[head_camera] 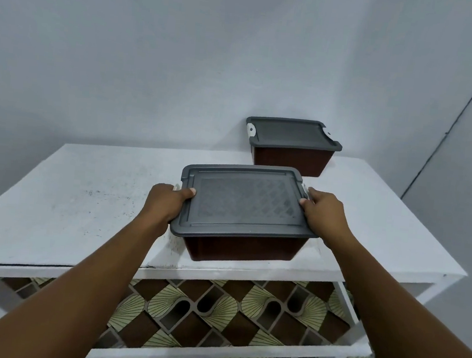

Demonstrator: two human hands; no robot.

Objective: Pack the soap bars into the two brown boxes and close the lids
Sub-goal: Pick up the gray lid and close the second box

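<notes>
While no writing shows on either box, the near brown box [244, 247] sits lidded at the counter [82, 207] front edge. The left hand [166, 201] and right hand [322, 213] each close a grip on its grey lid [244, 202] ends. The far brown box [292, 161], lidded, stands by the wall; open counter lies left.

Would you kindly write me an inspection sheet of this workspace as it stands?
Surface: white table, scuffed with dark specks.
Job's things: near box, grey lid on; far box by the wall, lid on; no soap bars in sight.
Clutter: nothing seen.
Grippers: left hand and right hand grip the near box's lid at its two ends.
Cables: thin dark line runs down the wall; cannot tell if cable.
Surroundings: pale wall, patterned floor.
</notes>
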